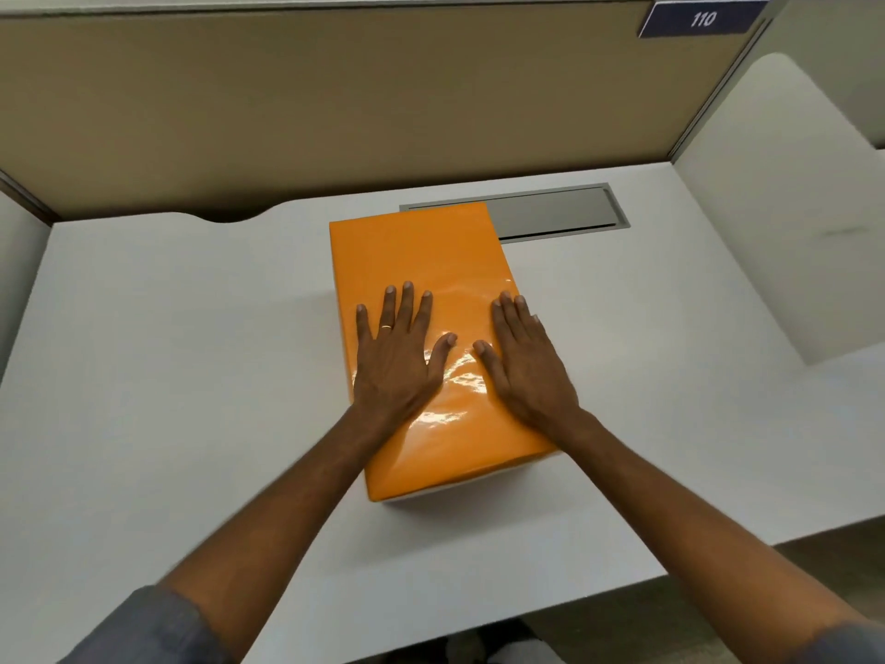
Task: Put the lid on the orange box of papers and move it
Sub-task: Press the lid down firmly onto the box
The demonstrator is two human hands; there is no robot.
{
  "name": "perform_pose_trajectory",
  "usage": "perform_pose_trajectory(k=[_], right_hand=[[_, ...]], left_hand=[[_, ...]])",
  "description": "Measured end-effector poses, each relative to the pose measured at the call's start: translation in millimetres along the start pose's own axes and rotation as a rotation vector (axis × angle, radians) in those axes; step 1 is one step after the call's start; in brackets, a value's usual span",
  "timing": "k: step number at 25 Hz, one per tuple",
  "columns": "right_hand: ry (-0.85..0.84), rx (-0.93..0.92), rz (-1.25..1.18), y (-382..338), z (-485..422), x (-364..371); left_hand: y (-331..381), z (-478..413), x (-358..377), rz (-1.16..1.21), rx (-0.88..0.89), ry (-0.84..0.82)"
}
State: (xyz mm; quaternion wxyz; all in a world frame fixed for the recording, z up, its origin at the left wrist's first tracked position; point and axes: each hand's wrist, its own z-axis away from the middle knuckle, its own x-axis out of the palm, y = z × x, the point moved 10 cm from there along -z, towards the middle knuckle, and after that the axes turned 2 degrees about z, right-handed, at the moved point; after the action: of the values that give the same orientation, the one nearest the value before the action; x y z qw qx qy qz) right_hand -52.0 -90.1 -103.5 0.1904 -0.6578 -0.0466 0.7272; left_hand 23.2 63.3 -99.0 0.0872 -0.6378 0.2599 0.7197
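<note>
Two flat hands [459,361] on orange lid [421,261]; sign [701,19] "110".

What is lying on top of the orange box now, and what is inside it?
Both hands lie flat on the orange lid: left hand, right hand, fingers spread. The lid covers the box, so its contents cannot be seen.

Lid [421,261] hides the papers and most of the box; grey slot [555,215] partly behind it; counter [167,352] cut off left.
</note>
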Motion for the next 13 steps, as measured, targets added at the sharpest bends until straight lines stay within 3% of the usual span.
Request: perform_pose_trajectory(k=[3, 9, 13], right_hand=[[0.056, 0.003, -0.082, 6, 20, -18], [0.151, -0.201, 0.207, 0, 102, 11], [0.126, -0.193, 0.181, -5, 102, 13]], left_hand=[[0, 18, -16, 0.053, -0.014, 0.048], [10, 122, 10, -0.078, 0.025, 0.052], [13, 128, 10, -0.085, 0.008, 0.062]])
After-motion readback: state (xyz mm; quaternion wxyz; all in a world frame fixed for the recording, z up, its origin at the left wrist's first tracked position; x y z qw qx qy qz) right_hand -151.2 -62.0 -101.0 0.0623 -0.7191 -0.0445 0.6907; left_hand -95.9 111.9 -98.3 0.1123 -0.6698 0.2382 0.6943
